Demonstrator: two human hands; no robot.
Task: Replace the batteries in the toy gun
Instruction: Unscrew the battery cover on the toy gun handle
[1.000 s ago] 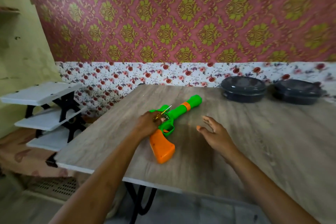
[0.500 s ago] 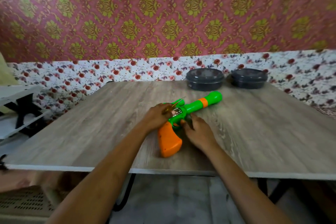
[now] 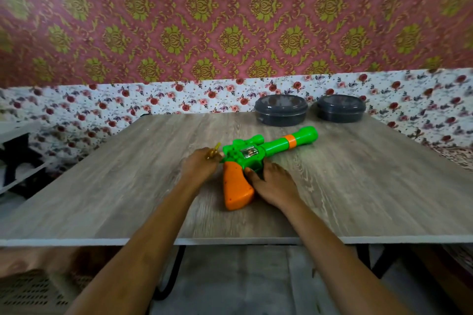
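A green toy gun (image 3: 271, 147) with an orange grip and an orange ring on its barrel lies on its side on the wooden table (image 3: 102, 186), barrel pointing to the far right. A small panel with metal parts shows on its body. My left hand (image 3: 201, 166) rests by the gun's rear end, closed on a small yellow-handled screwdriver (image 3: 214, 152); its tip is hidden. My right hand (image 3: 273, 183) lies on the table, fingers against the trigger guard and orange grip, holding the gun steady.
Two dark round lidded containers (image 3: 281, 109) (image 3: 340, 108) stand at the table's far edge against the flowered wall. A white shelf rack (image 3: 18, 151) stands to the left. The table's near edge runs just below my wrists.
My right hand came in from the open table and settled on the gun's grip and trigger guard. The left hand slid to the gun's rear. The camera swung right.
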